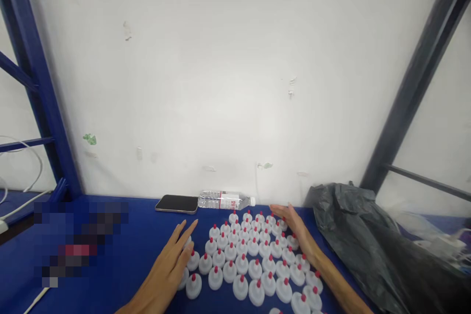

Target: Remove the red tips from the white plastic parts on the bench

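Head: white caps (240, 289) crowd blue table (142, 235) below scuffed wall (221, 83).

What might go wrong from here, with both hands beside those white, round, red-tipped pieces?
The left hand partly hides some white, round, red-tipped pieces, so a slip could bump them. The right hand is at the group's far right edge, where a sweep might shove several. The clear plastic bottle lies on its side behind them and could roll if nudged.
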Action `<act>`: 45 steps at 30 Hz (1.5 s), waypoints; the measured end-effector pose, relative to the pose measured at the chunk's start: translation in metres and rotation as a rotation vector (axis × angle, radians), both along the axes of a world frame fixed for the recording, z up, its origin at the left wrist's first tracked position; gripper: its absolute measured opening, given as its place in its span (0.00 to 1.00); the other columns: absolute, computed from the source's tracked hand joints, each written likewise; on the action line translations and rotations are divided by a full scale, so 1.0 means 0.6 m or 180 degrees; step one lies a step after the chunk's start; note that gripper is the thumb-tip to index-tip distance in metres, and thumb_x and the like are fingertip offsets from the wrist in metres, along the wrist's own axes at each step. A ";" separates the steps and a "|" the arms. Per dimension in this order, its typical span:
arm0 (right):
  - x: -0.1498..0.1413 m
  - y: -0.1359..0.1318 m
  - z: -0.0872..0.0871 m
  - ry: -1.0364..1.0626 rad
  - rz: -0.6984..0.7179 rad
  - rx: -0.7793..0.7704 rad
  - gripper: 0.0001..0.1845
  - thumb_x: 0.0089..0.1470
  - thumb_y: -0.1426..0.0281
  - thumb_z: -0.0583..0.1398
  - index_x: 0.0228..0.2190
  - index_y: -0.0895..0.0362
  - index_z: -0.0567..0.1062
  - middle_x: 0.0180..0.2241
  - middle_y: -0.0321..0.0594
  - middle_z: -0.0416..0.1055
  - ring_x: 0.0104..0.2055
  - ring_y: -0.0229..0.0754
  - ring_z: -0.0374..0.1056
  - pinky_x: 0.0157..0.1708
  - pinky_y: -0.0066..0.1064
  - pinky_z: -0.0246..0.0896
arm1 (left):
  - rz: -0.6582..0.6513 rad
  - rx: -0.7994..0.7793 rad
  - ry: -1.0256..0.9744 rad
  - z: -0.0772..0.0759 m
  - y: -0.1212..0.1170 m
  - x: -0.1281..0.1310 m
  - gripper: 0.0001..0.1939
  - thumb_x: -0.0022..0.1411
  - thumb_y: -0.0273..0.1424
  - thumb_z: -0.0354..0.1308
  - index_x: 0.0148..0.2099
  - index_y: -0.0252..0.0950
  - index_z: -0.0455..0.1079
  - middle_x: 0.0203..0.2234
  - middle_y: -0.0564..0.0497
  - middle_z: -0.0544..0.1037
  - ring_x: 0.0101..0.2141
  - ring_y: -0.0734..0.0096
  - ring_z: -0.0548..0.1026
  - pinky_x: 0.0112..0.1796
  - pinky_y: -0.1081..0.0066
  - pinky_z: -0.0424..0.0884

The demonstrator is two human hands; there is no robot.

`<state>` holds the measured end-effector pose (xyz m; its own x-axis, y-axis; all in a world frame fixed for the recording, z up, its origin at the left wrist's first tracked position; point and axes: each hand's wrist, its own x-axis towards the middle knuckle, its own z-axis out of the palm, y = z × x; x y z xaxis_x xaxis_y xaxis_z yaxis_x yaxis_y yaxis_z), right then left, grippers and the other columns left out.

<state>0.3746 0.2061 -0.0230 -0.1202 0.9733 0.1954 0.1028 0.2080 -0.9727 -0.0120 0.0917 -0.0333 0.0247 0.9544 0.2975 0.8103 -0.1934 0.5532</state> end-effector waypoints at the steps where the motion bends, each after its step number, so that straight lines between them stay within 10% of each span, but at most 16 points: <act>1: -0.008 -0.004 0.000 -0.0007 0.0014 0.0000 0.27 0.65 0.45 0.55 0.49 0.52 0.77 0.56 0.45 0.75 0.61 0.50 0.67 0.65 0.54 0.55 | -0.0061 -0.0007 -0.0099 0.001 0.010 0.006 0.28 0.75 0.45 0.36 0.73 0.54 0.51 0.73 0.56 0.56 0.72 0.59 0.50 0.68 0.49 0.58; 7: -0.038 -0.021 0.002 -0.0216 -0.0054 -0.0035 0.34 0.60 0.35 0.48 0.45 0.41 0.83 0.54 0.41 0.78 0.63 0.55 0.67 0.69 0.50 0.49 | -0.0286 -0.0092 -0.0502 0.003 0.053 0.028 0.29 0.75 0.46 0.37 0.69 0.45 0.63 0.68 0.49 0.68 0.68 0.57 0.61 0.68 0.50 0.57; 24: -0.102 -0.063 0.025 -0.0731 -0.0159 0.0136 0.36 0.65 0.39 0.45 0.51 0.47 0.80 0.56 0.40 0.77 0.64 0.53 0.66 0.68 0.50 0.49 | -0.0671 -0.0275 -0.0690 0.024 0.038 0.033 0.29 0.74 0.50 0.41 0.71 0.48 0.59 0.70 0.53 0.63 0.70 0.56 0.57 0.70 0.50 0.52; 36: -0.015 -0.036 0.026 -0.1958 -0.0649 0.1164 0.22 0.60 0.43 0.49 0.39 0.28 0.81 0.51 0.38 0.79 0.61 0.60 0.68 0.68 0.57 0.52 | -0.0608 -0.0183 -0.1051 0.028 0.025 0.042 0.31 0.74 0.49 0.43 0.72 0.43 0.57 0.70 0.47 0.62 0.70 0.55 0.58 0.70 0.51 0.52; 45: 0.032 -0.005 -0.005 -0.2596 -0.0595 0.1444 0.27 0.64 0.50 0.49 0.44 0.52 0.81 0.50 0.45 0.79 0.56 0.58 0.72 0.64 0.56 0.60 | -0.0515 -0.0123 -0.1157 0.024 0.028 0.036 0.28 0.75 0.48 0.43 0.70 0.44 0.60 0.67 0.48 0.67 0.67 0.55 0.63 0.68 0.55 0.57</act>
